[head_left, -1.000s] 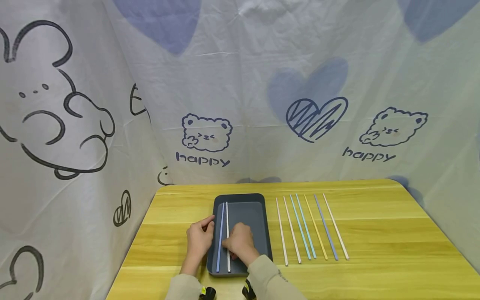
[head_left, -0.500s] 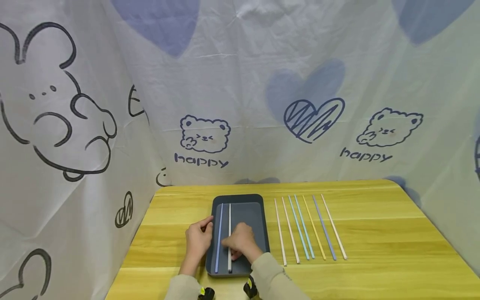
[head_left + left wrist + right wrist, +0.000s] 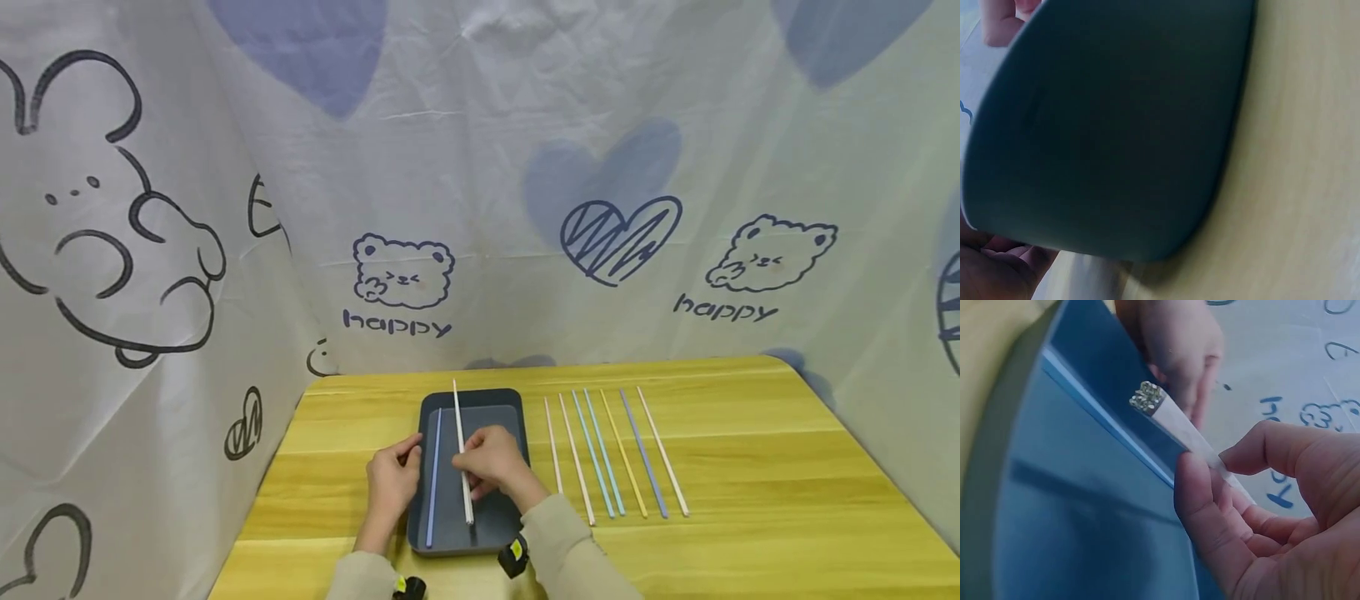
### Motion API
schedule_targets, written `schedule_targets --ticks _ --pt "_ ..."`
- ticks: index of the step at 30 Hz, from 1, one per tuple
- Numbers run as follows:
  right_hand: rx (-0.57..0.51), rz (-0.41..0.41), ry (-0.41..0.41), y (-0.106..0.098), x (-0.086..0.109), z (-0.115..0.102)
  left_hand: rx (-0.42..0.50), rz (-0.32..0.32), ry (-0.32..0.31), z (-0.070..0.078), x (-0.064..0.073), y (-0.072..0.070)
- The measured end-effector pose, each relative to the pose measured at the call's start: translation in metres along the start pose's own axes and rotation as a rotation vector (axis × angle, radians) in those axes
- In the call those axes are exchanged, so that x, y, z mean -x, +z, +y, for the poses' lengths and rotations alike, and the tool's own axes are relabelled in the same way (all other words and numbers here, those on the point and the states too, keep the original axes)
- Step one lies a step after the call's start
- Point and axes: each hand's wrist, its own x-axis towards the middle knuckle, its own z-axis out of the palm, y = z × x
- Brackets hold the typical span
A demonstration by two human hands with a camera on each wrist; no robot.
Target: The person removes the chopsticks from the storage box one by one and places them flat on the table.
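Observation:
My right hand (image 3: 491, 462) pinches a white chopstick (image 3: 457, 417) between thumb and fingers, over the dark grey tray (image 3: 495, 533). Its thin tip points away, past the tray's far rim. In the right wrist view, the thick square end of this chopstick (image 3: 1179, 425) has a gold, glittery face. A blue-violet chopstick (image 3: 434, 475) lies lengthwise along the left side of the tray floor. My left hand (image 3: 393, 483) holds the tray's left rim with thumb and forefinger. In the left wrist view, the tray's outer wall (image 3: 1116, 137) fills most of the picture.
Several chopsticks lie side by side to the right of the tray: pale pink (image 3: 576, 458), light blue (image 3: 597, 454), yellow (image 3: 624, 454), violet (image 3: 643, 454) and whitish (image 3: 663, 451). A printed cloth (image 3: 495, 325) hangs behind the wooden table (image 3: 787, 467).
The white chopstick, lying in the tray before, is now lifted and shifted away from me and slightly right in my right hand. The left hand stays at the rim.

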Motion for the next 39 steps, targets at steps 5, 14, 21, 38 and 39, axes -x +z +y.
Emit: schedule_targets --ticks 5,14,21,38,39 --pt "-0.018 0.013 -0.005 -0.013 0.000 -0.002 -0.009 0.006 0.005 -0.001 0.000 0.000" --pt "-0.030 0.063 0.017 -0.048 -0.003 0.010 -0.016 -0.003 0.008 -0.001 0.002 0.001" --pt "-0.071 0.103 0.061 -0.083 -0.002 0.020 -0.011 -0.002 0.006 -0.003 0.002 0.003" --pt "-0.035 0.175 0.104 -0.151 0.005 0.047 -0.017 -0.010 0.006 -0.003 0.003 0.002" --pt "-0.030 0.175 0.102 -0.155 0.006 0.049 -0.018 -0.009 0.005 -0.003 0.003 0.002"
